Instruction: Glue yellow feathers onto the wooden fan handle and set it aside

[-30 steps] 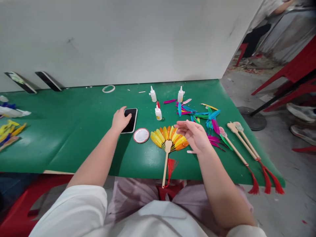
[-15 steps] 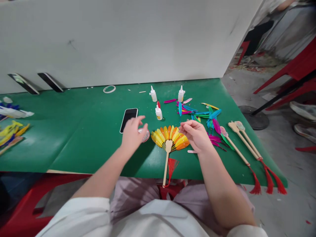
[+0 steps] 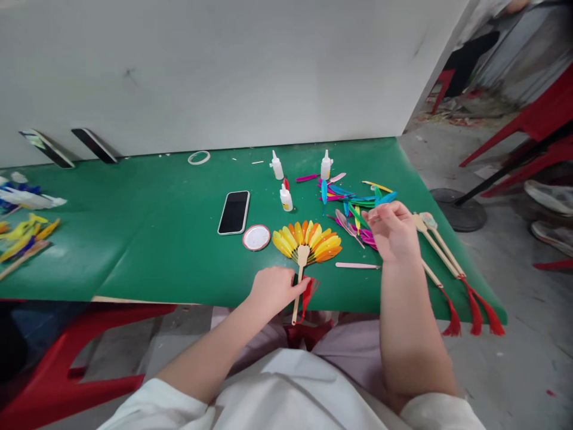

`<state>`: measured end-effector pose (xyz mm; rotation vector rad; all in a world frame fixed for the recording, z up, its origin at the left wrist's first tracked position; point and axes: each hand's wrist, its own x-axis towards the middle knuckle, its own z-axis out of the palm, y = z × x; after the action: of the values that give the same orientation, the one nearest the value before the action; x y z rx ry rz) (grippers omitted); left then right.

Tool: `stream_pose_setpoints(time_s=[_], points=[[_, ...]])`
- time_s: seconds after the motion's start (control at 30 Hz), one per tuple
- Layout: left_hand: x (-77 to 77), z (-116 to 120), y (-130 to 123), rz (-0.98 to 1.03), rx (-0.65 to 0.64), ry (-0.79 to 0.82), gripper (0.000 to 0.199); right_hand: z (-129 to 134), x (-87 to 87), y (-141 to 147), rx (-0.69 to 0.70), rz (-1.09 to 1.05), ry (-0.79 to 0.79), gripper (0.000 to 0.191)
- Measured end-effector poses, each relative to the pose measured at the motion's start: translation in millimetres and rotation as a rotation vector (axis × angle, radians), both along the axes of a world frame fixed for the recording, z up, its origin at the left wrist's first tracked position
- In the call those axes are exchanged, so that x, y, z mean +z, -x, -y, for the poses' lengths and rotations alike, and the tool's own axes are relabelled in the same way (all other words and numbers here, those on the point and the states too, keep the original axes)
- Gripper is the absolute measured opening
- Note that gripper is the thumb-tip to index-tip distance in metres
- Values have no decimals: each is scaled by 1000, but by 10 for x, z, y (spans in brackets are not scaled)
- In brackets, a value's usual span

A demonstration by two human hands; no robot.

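Observation:
A fan of yellow and orange feathers (image 3: 308, 239) lies on the green table, with a wooden handle (image 3: 296, 298) and a red tassel (image 3: 308, 292). My left hand (image 3: 276, 289) is closed on the handle below the feathers. Over the coloured feathers (image 3: 344, 194) at the right, my right hand (image 3: 393, 232) is raised with its fingertips pinched; anything between them is too small to make out. A round white lid with a red rim (image 3: 256, 237) rests left of the fan. Beneath my right hand lies a pale pink stick (image 3: 357, 266).
Three white glue bottles (image 3: 286, 198) stand behind the fan. A phone (image 3: 234, 212) lies left of them. Wooden handles with red tassels (image 3: 441, 249) lie at the right edge. Yellow and blue feathers (image 3: 27, 239) are far left. A wall (image 3: 224, 71) rises behind.
My left hand has come down from above the round lid and taken hold of the fan's handle. My right hand has moved right, from beside the fan to over the coloured feathers.

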<state>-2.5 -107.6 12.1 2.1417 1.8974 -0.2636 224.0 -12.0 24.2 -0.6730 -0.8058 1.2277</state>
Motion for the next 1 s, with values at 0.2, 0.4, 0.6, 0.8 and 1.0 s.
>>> stream_pose_setpoints(time_s=[0.2, 0.4, 0.6, 0.8, 1.0], points=[[-41, 18, -58, -3, -58, -26, 38, -13, 24, -351, -176, -35, 2, 18], [-46, 52, -107, 37, -28, -107, 37, 5, 29, -392, -164, 12, 7, 15], [-11, 96, -93, 82, -63, -310, 36, -6, 22, -357, -172, 15, 18, 16], [145, 160, -66, 115, -119, -464, 38, -19, -11, -346, -168, 3, 35, 21], [326, 180, -113, 169, -173, -557, 38, -44, -19, -388, -200, -32, 58, 25]])
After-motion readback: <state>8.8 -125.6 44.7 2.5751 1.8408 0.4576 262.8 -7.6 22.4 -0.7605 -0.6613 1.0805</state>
